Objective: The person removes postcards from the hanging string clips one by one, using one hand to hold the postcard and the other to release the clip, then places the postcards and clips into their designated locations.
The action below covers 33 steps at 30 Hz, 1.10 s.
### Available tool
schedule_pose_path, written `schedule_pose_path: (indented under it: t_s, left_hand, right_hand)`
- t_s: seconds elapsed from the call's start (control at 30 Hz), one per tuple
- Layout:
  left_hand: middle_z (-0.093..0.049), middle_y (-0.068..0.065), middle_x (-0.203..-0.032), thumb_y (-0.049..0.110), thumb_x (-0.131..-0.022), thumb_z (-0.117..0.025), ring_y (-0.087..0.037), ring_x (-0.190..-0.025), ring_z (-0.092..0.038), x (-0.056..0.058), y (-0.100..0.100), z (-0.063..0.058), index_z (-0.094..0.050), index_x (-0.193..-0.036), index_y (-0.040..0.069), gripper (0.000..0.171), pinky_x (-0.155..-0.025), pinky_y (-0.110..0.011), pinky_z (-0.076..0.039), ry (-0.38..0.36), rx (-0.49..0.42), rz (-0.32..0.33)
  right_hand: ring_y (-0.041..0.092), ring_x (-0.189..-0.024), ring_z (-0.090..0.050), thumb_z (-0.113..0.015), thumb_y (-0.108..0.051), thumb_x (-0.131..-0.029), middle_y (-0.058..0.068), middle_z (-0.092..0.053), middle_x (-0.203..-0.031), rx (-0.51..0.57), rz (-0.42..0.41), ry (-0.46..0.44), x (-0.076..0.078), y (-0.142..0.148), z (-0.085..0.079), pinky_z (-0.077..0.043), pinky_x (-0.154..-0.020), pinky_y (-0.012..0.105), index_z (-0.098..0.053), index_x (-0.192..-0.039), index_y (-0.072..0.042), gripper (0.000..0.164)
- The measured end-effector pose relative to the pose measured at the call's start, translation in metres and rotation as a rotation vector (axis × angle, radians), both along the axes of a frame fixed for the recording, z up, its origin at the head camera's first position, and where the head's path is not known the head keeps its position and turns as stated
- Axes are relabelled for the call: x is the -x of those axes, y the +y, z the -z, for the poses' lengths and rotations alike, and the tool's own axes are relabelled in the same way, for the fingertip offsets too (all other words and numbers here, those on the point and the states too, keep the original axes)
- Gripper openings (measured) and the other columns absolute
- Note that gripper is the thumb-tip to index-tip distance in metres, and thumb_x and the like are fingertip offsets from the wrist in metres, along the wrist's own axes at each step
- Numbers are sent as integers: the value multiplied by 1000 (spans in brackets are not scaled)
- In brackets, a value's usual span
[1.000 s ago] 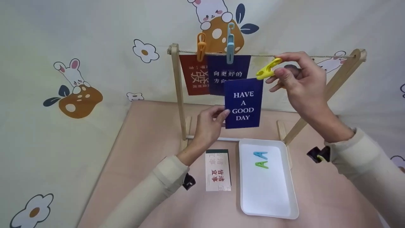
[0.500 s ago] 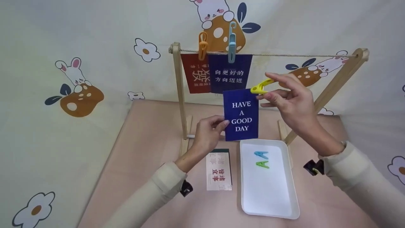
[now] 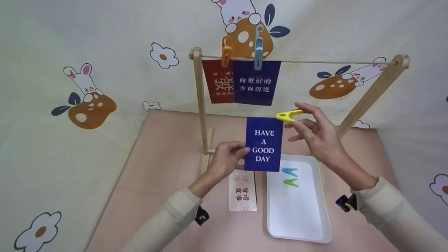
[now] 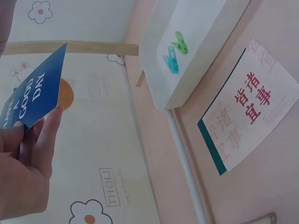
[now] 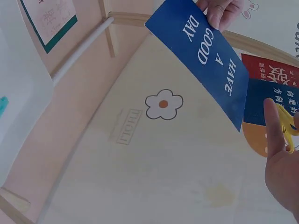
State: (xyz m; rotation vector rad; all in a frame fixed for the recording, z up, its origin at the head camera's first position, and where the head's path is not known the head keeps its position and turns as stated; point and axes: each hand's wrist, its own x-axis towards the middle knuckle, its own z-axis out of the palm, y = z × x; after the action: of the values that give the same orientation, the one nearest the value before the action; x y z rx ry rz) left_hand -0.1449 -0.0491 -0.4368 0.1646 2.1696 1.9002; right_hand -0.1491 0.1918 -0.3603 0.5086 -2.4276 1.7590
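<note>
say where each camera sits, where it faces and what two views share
Head: worn on the head, facing forward and down on the GOOD DAY card and tray; left hand, right hand and sleeves show.
Left wrist: on that wrist, facing the tray and red-lettered card; left hand at left edge.
Right wrist: on that wrist, facing the GOOD DAY card and backdrop; right hand at right edge, left hand at top.
Head and right wrist share the yellow clip.

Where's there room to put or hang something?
The white tray is bare in front of the green clip. The rope is free between the hanging blue card and the right post. Its left end is crowded: that card, a red card, an orange clip.
</note>
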Motion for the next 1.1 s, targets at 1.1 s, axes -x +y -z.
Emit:
schedule_pose_path:
  t_s: [1.1]
  left_hand:
    - [-66,-8,-85,19,-86,-62,-12,-70,-64,-56,-24,122,-67,-101,4,21,-55,-33,-57,-225,81,-81]
  right_hand:
    - [15,-90,-64,-66,-12,-83,2,-60,-116,-412,176,-118,-56,21,136,-52,-64,19,-51,-119,-14,39]
